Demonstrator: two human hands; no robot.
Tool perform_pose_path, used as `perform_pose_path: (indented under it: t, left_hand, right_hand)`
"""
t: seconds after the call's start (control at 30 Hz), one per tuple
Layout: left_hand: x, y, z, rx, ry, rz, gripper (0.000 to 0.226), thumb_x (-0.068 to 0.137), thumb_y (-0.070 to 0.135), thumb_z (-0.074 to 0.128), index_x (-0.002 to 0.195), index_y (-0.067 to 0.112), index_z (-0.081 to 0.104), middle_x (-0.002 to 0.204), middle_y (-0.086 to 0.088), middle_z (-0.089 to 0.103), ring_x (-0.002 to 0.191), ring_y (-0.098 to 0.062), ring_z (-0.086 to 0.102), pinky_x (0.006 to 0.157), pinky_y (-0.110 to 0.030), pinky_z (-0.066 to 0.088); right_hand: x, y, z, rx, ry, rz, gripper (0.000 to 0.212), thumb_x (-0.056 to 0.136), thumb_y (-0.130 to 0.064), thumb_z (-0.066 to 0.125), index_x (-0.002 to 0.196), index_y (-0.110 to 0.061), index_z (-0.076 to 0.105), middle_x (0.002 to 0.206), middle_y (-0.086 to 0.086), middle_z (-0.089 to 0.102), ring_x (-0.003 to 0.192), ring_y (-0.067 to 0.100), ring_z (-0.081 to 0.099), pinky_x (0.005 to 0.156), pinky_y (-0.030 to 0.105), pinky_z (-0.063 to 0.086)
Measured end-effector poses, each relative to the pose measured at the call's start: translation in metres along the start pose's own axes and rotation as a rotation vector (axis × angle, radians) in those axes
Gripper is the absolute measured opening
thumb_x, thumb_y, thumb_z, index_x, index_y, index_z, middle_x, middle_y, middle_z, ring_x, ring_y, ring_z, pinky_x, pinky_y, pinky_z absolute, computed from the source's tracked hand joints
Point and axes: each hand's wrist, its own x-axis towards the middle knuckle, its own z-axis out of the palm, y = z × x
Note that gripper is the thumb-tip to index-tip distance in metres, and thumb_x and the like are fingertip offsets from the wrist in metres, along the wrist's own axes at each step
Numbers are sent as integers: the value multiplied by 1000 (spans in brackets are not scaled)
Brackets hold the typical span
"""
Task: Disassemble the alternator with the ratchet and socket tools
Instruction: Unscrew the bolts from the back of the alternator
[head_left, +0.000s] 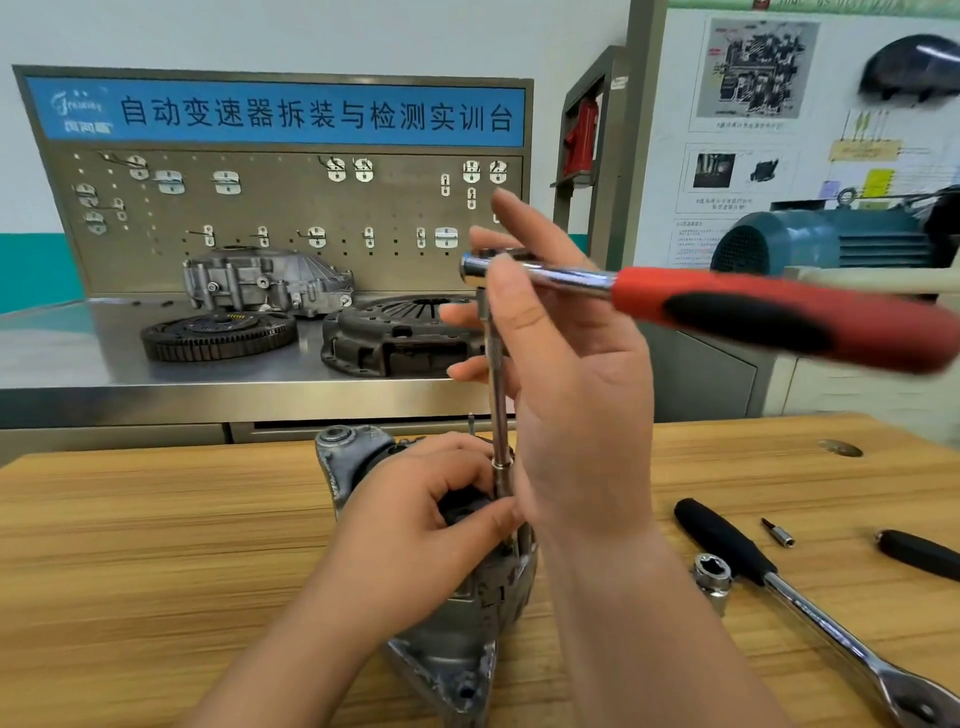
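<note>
Disassembly looks to be at an early stage. The alternator (457, 639) stands in one piece on the wooden tabletop (156, 545), its two housing halves are joined, and no removed bolt, cover or pulley shows anywhere around it.

The left hand (415, 525) is clamped over the alternator's top, its fingers curled round a dark round part there to steady the body. Directly above the alternator, the right hand (576, 384) pinches the head of the red-handled ratchet (727, 306) between thumb and fingers. The handle juts out level, away to the alternator's right. A long extension bar (497, 395) drops straight from the ratchet head into the alternator's top edge. Its lower end disappears beside the left thumb, so I cannot tell which fastener it sits on or how far that fastener is backed out. Pinching the head rather than gripping the handle suggests a fastener being seated or spun by hand, not broken loose.

To the alternator's right on the tabletop lie a second ratchet (753, 566) with a black grip, a loose socket (711, 574) just beside its shaft, a small bit (777, 532) and, farther right, another black handle (919, 553).

Nearly everything appears left to do: the remaining fasteners, splitting the housing and drawing out the internals.
</note>
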Motion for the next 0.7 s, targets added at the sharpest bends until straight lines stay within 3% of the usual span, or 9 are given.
perform_pose_path:
  t: [0.1, 0.23, 0.33, 0.43, 0.57, 0.7]
  left_hand:
    - [-1, 1, 2, 14, 27, -2, 14, 75, 32, 71, 77, 18, 73, 88, 24, 67, 89, 4, 61, 73, -14, 47]
    - [-1, 3, 0, 28, 9, 24, 32, 72, 48, 59, 80, 19, 72, 89, 20, 66, 92, -2, 61, 75, -23, 49]
    - [-1, 4, 0, 13, -19, 48, 30, 77, 41, 62, 88, 17, 75, 99, 13, 68, 99, -6, 62, 82, -31, 50]
    - [0, 3, -1, -4, -29, 39, 28, 75, 34, 64, 85, 12, 76, 100, 10, 69, 98, -6, 62, 83, -31, 50]
    - [1, 3, -1, -24, -28, 27, 24, 77, 34, 66, 83, 13, 75, 92, 10, 70, 92, -6, 63, 78, -27, 50]
    - [-1, 6, -1, 11, 21, -14, 24, 70, 39, 63, 72, 16, 70, 81, 17, 66, 81, -2, 60, 65, -17, 46]
  right_hand:
    - [0, 0, 1, -43, -24, -49, 28, 88, -18, 60, 103, -41, 67, 109, -15, 67, 90, 19, 68, 68, 30, 55]
    - [0, 0, 1, 122, -32, 92, 24, 93, -27, 50, 113, -32, 63, 121, -3, 67, 71, 16, 69, 55, 20, 51]
    - [0, 0, -2, 191, -23, 164, 28, 96, -35, 40, 114, -25, 60, 113, 3, 71, 62, 17, 68, 53, 21, 51]
    - [-1, 1, -3, 211, -9, 206, 32, 95, -40, 39, 113, -25, 61, 102, 5, 74, 60, 17, 67, 52, 22, 50]
    - [-2, 0, 1, 95, -3, 102, 23, 92, -31, 53, 109, -38, 67, 87, -7, 67, 68, 15, 68, 53, 20, 50]
    - [-3, 0, 3, 23, -5, 11, 25, 90, -22, 59, 111, -35, 66, 101, -15, 70, 77, 13, 68, 56, 18, 50]
